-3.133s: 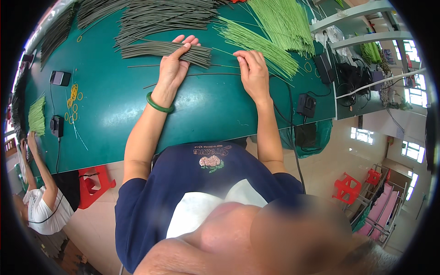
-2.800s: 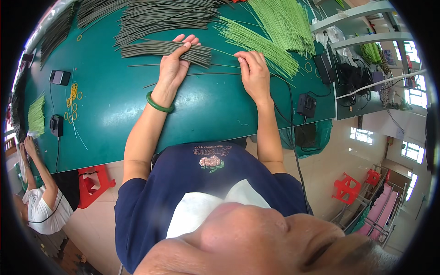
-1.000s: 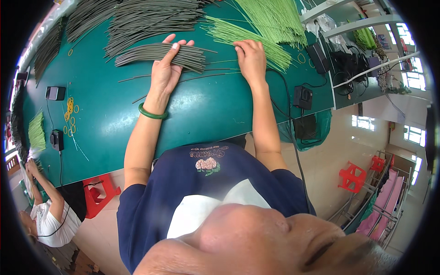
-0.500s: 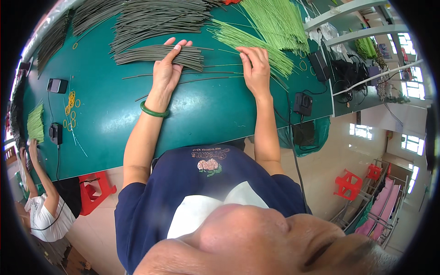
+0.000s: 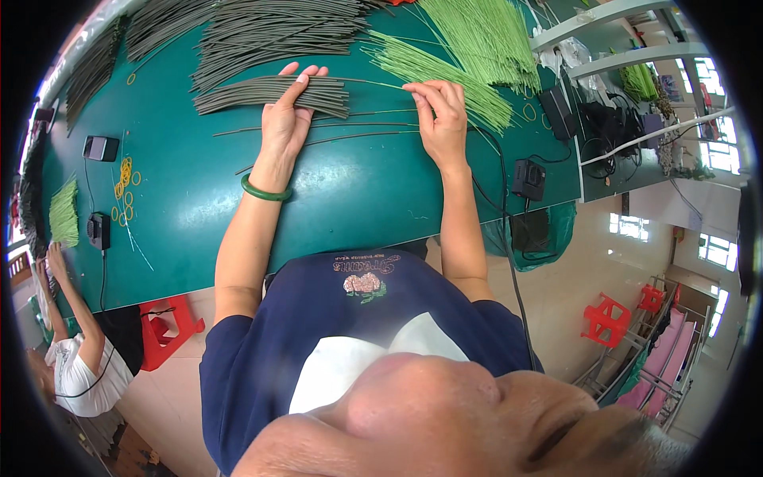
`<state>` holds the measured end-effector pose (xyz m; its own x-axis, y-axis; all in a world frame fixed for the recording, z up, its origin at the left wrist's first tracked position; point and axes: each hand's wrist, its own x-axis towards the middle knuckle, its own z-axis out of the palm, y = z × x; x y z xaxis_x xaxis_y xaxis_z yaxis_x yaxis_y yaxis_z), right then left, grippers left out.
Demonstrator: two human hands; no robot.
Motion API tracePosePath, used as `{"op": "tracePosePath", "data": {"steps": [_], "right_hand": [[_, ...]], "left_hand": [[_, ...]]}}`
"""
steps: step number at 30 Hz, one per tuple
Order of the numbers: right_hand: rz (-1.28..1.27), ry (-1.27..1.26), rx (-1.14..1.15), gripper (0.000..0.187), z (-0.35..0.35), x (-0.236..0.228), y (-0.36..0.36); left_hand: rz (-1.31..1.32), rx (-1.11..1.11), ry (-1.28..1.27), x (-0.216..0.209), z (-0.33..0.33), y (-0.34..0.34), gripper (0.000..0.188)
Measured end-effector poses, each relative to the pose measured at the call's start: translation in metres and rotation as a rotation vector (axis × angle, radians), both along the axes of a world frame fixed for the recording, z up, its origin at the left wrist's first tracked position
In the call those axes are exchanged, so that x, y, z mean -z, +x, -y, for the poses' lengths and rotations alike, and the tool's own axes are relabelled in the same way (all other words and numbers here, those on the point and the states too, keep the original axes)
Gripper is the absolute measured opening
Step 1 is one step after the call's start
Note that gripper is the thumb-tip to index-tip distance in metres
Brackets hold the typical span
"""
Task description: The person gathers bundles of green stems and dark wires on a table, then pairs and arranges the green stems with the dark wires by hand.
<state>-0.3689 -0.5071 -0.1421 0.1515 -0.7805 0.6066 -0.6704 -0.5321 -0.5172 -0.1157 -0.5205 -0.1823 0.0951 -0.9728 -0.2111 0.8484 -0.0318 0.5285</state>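
My left hand (image 5: 288, 115), a green bangle on its wrist, grips a bundle of thin dark grey-brown sticks (image 5: 230, 96) above the table. One stick from the bundle reaches out to the right. Between thumb and fingertips, my right hand (image 5: 442, 119) pinches a thin light-green stem (image 5: 388, 84), whose left end meets the tip of that dark stick. Whether one sits inside the other is too small to tell. Below the hands, several dark sticks with green ends (image 5: 326, 141) lie on the table, partly hidden by my left wrist and right hand.
On the green table (image 5: 342, 211) lie piles of dark sticks (image 5: 274, 36) and green stems (image 5: 481, 44) at the back. Yellow rubber bands (image 5: 123, 179) and small black devices (image 5: 528, 179) with cables lie around. At far left, another person's hands (image 5: 56, 262) touch a green bundle.
My right hand has brought the green stem's end left and slightly up to the protruding dark stick, where a gap was before. My left hand still grips the bundle.
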Motion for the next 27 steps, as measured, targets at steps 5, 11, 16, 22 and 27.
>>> {"op": "tracePosePath", "data": {"steps": [5, 11, 16, 22, 27], "right_hand": [[-0.045, -0.022, 0.006, 0.016, 0.002, 0.003, 0.002], [-0.088, -0.022, -0.047, 0.017, -0.001, -0.001, 0.016], [-0.242, 0.218, 0.025, 0.046, -0.013, -0.011, -0.016], [-0.116, 0.213, -0.054, 0.036, -0.005, -0.002, 0.006], [-0.005, 0.125, -0.082, 0.015, 0.003, 0.004, 0.019]], "left_hand": [[0.045, 0.012, -0.023, -0.005, -0.003, -0.003, 0.041], [0.126, 0.1, -0.081, -0.01, -0.01, -0.018, 0.042], [0.045, 0.028, -0.037, -0.004, -0.005, -0.006, 0.045], [0.072, 0.106, -0.03, -0.008, -0.011, -0.017, 0.047], [0.119, 0.165, -0.007, -0.013, -0.015, -0.02, 0.042]]}}
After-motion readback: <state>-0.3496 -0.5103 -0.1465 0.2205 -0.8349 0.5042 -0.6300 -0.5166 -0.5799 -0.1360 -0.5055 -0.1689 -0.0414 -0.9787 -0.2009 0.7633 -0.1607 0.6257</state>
